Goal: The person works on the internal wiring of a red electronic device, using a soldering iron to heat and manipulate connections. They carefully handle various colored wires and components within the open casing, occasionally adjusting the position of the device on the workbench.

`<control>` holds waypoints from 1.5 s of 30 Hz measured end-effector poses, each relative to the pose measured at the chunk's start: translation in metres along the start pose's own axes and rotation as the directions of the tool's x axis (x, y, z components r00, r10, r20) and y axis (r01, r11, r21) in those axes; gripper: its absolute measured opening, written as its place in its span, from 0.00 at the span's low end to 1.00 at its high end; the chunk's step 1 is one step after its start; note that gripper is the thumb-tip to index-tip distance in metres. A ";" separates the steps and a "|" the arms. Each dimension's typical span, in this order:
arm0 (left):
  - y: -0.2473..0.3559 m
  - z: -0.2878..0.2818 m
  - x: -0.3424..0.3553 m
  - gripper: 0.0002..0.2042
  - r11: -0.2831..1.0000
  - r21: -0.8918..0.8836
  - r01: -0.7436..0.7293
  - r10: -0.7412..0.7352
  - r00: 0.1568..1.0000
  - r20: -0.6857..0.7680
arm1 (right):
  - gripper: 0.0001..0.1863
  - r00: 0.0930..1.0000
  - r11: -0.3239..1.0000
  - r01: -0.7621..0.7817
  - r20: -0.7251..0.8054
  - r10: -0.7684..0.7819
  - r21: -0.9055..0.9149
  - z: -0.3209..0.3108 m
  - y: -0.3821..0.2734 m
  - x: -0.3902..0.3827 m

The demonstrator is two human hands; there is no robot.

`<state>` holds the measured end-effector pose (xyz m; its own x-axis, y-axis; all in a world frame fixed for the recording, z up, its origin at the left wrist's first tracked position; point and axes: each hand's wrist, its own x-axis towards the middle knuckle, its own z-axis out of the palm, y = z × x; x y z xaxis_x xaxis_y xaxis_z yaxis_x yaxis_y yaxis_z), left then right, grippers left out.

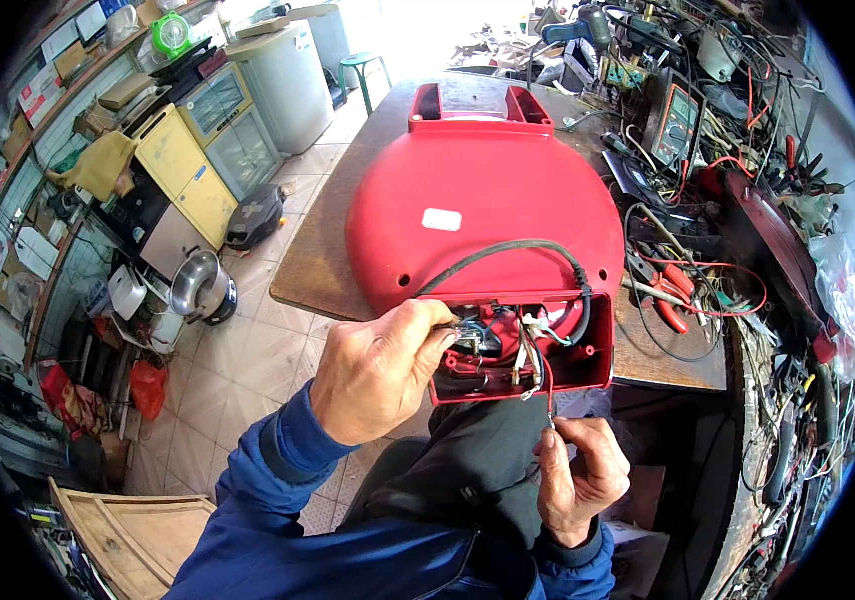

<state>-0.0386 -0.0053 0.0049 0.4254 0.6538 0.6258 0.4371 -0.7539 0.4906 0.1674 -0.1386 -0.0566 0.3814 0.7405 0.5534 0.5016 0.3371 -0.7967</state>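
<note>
A round red appliance housing [498,200] lies on the wooden table, with an opened box-shaped compartment [603,345] at its near end. Several thin wires and white-sleeved leads crowd inside it, and a dark power cable [508,247] loops over its top. At the compartment's left side, my left hand [373,375] is closed in a pinch on a small metallic electrical part [470,338], partly covered by the fingers. Below the near edge, my right hand [578,475] pinches a thin wire [550,400] that comes down out of the compartment. Its tip is hidden by the fingertips.
Red-handled pliers [673,300], a multimeter [681,120] and tangled cables cover the bench to the right. A heat gun [583,28] lies at the far right. On the tiled floor at left stand a metal pot [200,285] and yellow cabinets [173,165].
</note>
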 end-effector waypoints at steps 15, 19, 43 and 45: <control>-0.009 0.009 -0.003 0.07 0.996 -0.090 -0.028 0.025 0.999 -0.028 | 0.07 0.999 0.999 -0.045 -0.013 0.045 0.015 -0.003 0.007 0.002; -0.008 0.010 -0.003 0.07 0.996 -0.093 -0.003 0.000 1.000 -0.030 | 0.07 0.999 0.999 -0.035 -0.030 0.035 0.012 -0.004 0.007 0.002; -0.004 0.023 0.022 0.07 0.765 -0.626 0.149 -0.287 0.950 -0.124 | 0.08 0.999 0.999 -0.022 -0.043 0.023 0.028 -0.003 0.008 0.005; -0.009 0.018 0.028 0.08 0.728 -0.660 0.186 -0.308 0.949 -0.072 | 0.08 0.997 0.998 -0.041 -0.058 0.043 0.042 -0.002 0.011 0.004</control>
<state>-0.0158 0.0210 0.0070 0.2123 0.8477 0.4861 -0.1253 -0.4697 0.8739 0.1764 -0.1332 -0.0630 0.4467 0.7197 0.5315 0.4525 0.3308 -0.8281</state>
